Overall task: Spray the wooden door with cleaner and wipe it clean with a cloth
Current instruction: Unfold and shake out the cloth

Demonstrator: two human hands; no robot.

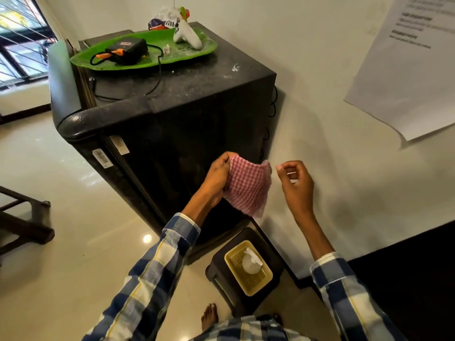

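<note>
Now checked cloth [247, 185] in left hand [216, 177], right hand [295, 183] just beside.

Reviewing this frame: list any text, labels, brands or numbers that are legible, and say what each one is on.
Nothing in this frame can be read.
Paper sheet on the wall: printed headings and lines, too blurred to read.
Barcode sticker on the black fridge: bars visible, digits too small.
White sticker beside it: print too small.
Black device on the green tray: red label, blurred.
Checked cloth, white spray bottle: no text visible.
</note>
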